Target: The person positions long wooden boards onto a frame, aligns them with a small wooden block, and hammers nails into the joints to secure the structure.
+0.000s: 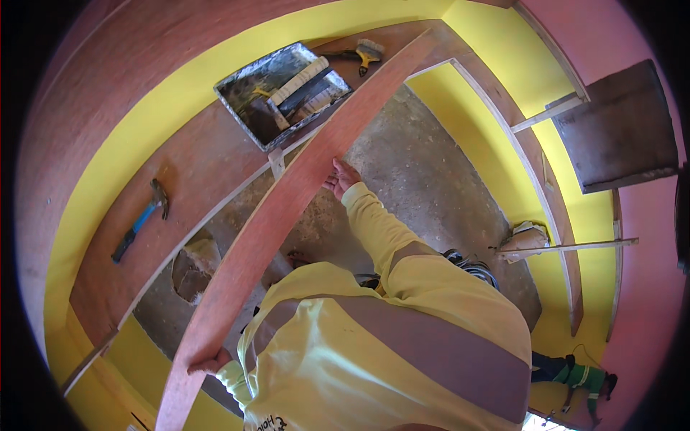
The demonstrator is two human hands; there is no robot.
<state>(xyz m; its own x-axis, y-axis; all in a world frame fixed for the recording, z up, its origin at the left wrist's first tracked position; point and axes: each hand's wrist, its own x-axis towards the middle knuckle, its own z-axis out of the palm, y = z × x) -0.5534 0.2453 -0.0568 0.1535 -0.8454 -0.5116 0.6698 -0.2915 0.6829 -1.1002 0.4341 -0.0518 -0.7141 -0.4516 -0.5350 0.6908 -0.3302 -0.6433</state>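
A long reddish wooden plank is held slantwise in front of the body, from the lower left toward the upper right; its near part is grasped by the left hand, with the thumb laid over the upper face; its right edge is gripped farther along by the right hand, whose fingers are curled at the edge; the far end lies over the corner of a wooden shelf, though whether it is supported there cannot quite be told from this angle.

On the shelf, a blue-and-black-handled hammer is placed to the left; a paint-stained tray is set farther along, with a pale paint roller lying in it; a brush is seen beyond the tray, near the plank's far end; a bare grey floor is seen below; at the lower right, a co-worker in green is seen, well apart.
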